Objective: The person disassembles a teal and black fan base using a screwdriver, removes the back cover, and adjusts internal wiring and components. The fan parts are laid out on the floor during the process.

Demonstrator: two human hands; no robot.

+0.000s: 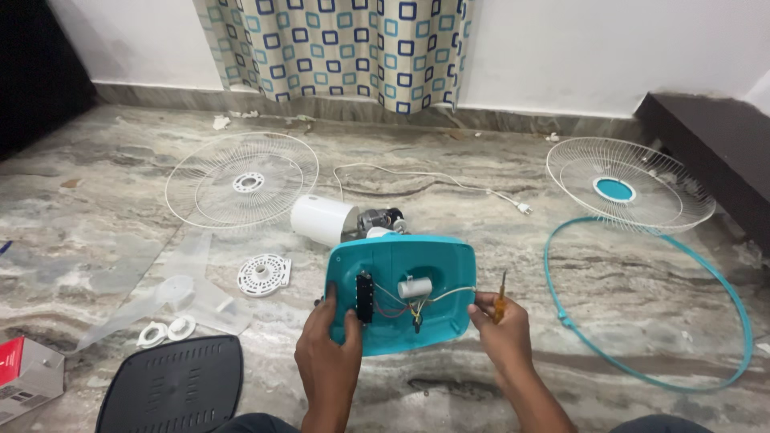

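Note:
A teal fan base (405,265) lies upturned on the marble floor, its inside showing a black switch block (365,298), a white capacitor (415,287) and loose wires. My left hand (329,353) grips the base's left lower edge, thumb by the switch block. My right hand (501,333) touches the base's right edge and holds a small screwdriver (501,295) with an orange handle pointing up. Behind the base sit the white motor housing (321,218) and the bare motor (381,218).
A white wire grille (241,180) lies at the left, another grille with a teal centre (630,184) at the right, above a teal ring (650,305). Clear fan blades (180,293), a white round plate (263,274), a black vented cover (172,385) and a small box (28,377) lie nearby.

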